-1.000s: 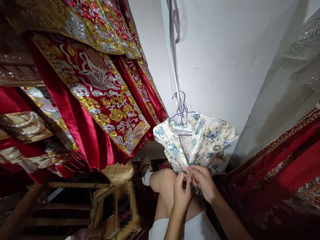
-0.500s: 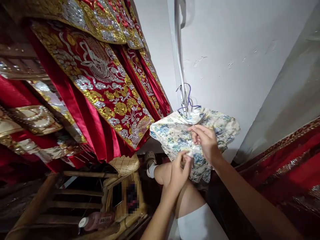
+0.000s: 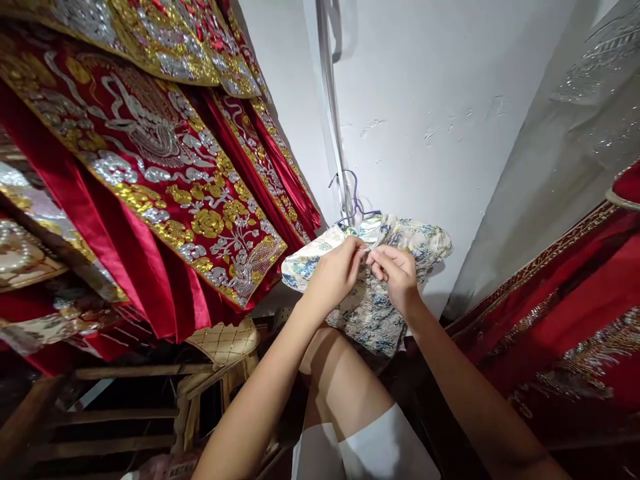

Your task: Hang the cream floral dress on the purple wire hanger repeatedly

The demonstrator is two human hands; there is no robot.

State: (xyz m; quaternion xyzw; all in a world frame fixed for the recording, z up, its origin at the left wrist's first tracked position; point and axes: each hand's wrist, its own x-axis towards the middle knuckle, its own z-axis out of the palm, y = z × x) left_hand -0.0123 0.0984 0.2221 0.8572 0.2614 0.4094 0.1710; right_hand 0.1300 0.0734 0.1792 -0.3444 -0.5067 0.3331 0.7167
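Item: short-sleeved white fabric garment printed with blue and green flowers [image 3: 370,307], hung at the centre of the scene, before the person's bare knees [image 3: 345,373]
Support: thin purple hanger [image 3: 355,203] with a curved hook, set inside the garment's neckline, beside a slim pale upright strip [image 3: 327,100] on the far white wall [image 3: 415,73], whose surface is chipped
Left hand [image 3: 343,267]: fingertips pinched together on the fabric edge just below the neckline, wrist crossing the garment's left part
Right hand [image 3: 396,268]: thumb and forefinger pinched on the same edge, just beside the left fingertips
Far left: red satin costume with gold and silver sequin embroidery [image 3: 145,133], in layered hanging panels
Near left: slatted wooden frame [image 3: 120,415]; cream quilted pad with gold lines [image 3: 230,341] under the costume's lower edge; pinkish bottle [image 3: 170,465], partly cut off by the lower edge of view
Right: red cloth with metallic trim [image 3: 575,320], clear glittering sheet [image 3: 565,140] above it
Near centre: white shorts [image 3: 365,447] on the person's lap
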